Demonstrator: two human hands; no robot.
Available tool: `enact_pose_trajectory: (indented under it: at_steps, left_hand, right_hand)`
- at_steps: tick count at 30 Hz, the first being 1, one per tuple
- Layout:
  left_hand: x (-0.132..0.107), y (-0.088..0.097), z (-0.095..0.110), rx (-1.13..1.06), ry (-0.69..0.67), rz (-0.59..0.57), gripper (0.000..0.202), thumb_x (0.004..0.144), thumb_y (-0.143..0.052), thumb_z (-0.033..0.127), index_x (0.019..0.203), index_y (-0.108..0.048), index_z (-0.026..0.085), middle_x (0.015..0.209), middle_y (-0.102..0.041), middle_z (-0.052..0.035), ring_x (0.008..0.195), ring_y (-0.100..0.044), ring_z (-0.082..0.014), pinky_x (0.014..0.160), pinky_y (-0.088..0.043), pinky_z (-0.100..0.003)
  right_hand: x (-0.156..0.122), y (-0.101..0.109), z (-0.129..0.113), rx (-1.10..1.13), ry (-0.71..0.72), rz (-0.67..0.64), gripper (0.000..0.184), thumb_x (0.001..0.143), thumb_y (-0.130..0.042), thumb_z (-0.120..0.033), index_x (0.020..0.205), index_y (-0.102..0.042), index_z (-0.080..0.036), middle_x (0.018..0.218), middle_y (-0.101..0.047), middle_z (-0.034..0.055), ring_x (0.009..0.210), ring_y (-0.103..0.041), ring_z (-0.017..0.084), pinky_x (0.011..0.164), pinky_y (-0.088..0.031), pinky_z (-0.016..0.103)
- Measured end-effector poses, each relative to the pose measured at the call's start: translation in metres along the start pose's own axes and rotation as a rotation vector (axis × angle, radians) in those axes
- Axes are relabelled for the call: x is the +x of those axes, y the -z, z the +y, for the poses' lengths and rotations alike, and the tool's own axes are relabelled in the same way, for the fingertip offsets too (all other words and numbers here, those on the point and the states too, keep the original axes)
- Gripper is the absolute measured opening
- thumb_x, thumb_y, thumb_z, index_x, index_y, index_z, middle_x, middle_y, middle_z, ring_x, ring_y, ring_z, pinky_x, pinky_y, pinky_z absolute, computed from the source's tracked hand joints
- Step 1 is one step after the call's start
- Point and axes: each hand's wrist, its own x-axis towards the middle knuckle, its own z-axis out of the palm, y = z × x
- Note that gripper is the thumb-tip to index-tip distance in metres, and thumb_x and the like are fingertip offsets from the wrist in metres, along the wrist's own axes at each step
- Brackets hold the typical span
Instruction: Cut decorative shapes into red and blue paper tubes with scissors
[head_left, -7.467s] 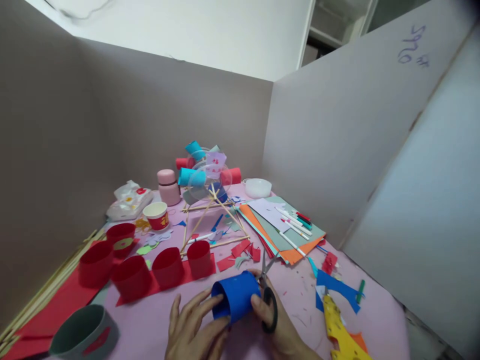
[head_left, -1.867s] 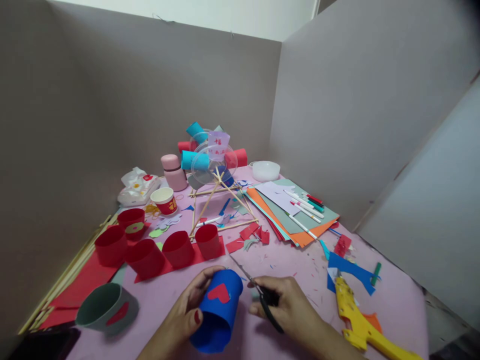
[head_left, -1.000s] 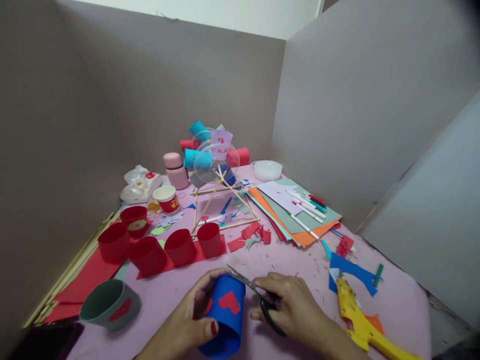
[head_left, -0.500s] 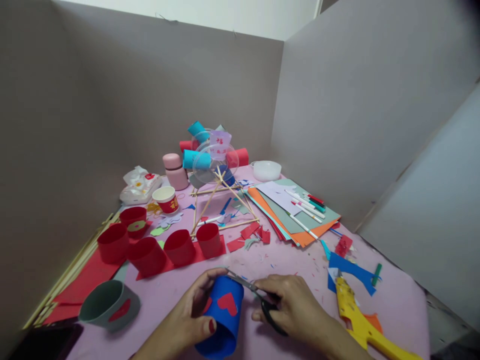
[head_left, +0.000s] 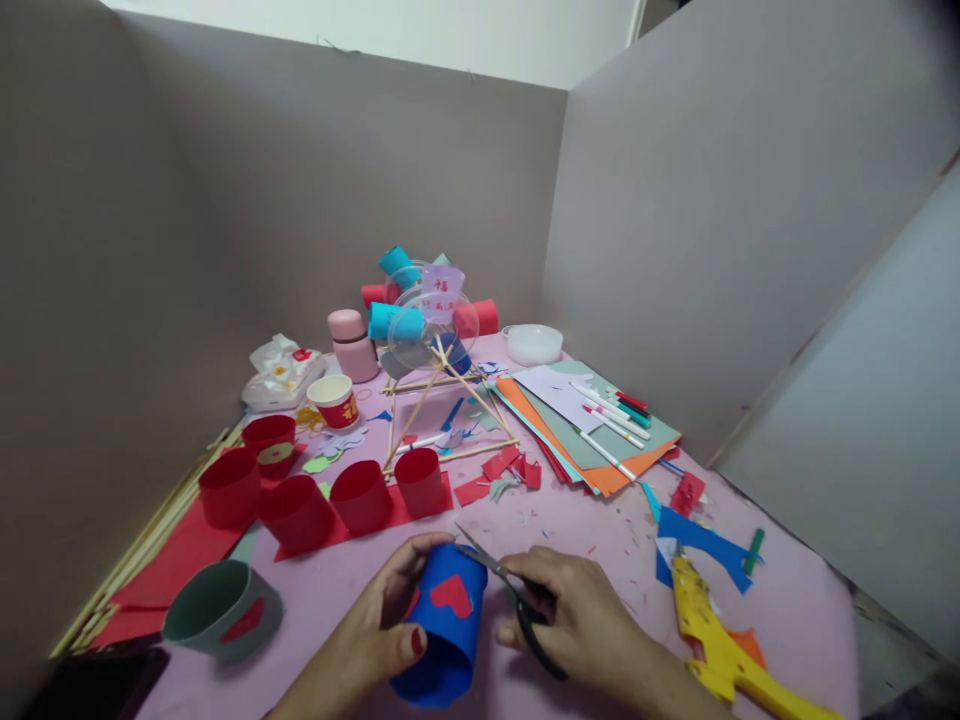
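My left hand [head_left: 386, 620] is wrapped around a blue paper tube [head_left: 459, 642], thumb on its near side and fingers at the far rim. A red paper heart [head_left: 452, 597] is stuck on the tube, and part of another red piece shows by my fingers. In my right hand [head_left: 566, 610] are black-handled scissors [head_left: 517, 590], their blades parted at the tube's far rim. Whether paper lies between the blades is hard to make out. To the left stands a grey paper cup shape [head_left: 223, 612] with a red patch.
Several red paper cups [head_left: 365, 497] stand on red strips. Behind is a stick frame with a paper-tube wheel [head_left: 439, 340]. Paper sheets [head_left: 637, 450] with markers lie at the right, a yellow glue gun [head_left: 712, 640] nearer. Paper scraps [head_left: 502, 470] litter the pink table [head_left: 600, 530].
The scissor blades have spread wider at the tube's rim. My left hand and the tube have shifted slightly, while the things on the table stay in place.
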Motion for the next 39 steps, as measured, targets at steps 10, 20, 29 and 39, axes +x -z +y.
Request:
enact_pose_trajectory:
  at_steps: [10,20,29,39]
  left_hand:
    - [0.001,-0.002,-0.003,0.011,-0.019,-0.028,0.072,0.057,-0.072,0.062,0.119,-0.054,0.031,0.120,-0.059,-0.0069,0.112,-0.052,-0.0323,0.094,-0.041,-0.041]
    - [0.001,-0.004,-0.001,-0.005,-0.005,-0.002,0.072,0.055,-0.073,0.062,0.117,-0.056,0.031,0.118,-0.060,-0.0054,0.112,-0.052,-0.0319,0.093,-0.041,-0.039]
    - [-0.002,-0.005,0.010,0.061,0.024,0.035,0.071,0.055,-0.074,0.061,0.116,-0.057,0.031,0.117,-0.061,-0.0060,0.114,-0.053,-0.0327,0.093,-0.042,-0.040]
    - [0.001,-0.003,0.003,0.063,-0.033,-0.027,0.065,0.054,-0.077,0.058,0.113,-0.059,0.036,0.117,-0.062,-0.0023,0.111,-0.055,-0.0297,0.091,-0.044,-0.038]
  right_hand:
    - [-0.001,-0.003,0.004,-0.032,0.009,0.011,0.024,0.070,-0.075,-0.036,0.092,-0.069,-0.027,0.072,-0.063,-0.0033,0.063,-0.054,0.014,0.057,-0.031,0.021]
    - [-0.001,-0.003,0.006,-0.023,0.025,0.044,0.021,0.070,-0.076,-0.038,0.084,-0.069,-0.025,0.069,-0.062,-0.0042,0.061,-0.052,0.013,0.055,-0.029,0.020]
    - [0.001,-0.001,0.008,0.036,0.003,0.041,0.018,0.074,-0.071,-0.038,0.082,-0.068,-0.022,0.068,-0.061,-0.0035,0.060,-0.051,0.013,0.054,-0.030,0.020]
    - [-0.001,-0.002,0.009,-0.089,0.046,0.020,0.022,0.073,-0.074,-0.037,0.093,-0.069,-0.029,0.073,-0.066,-0.0037,0.064,-0.058,0.015,0.056,-0.031,0.022]
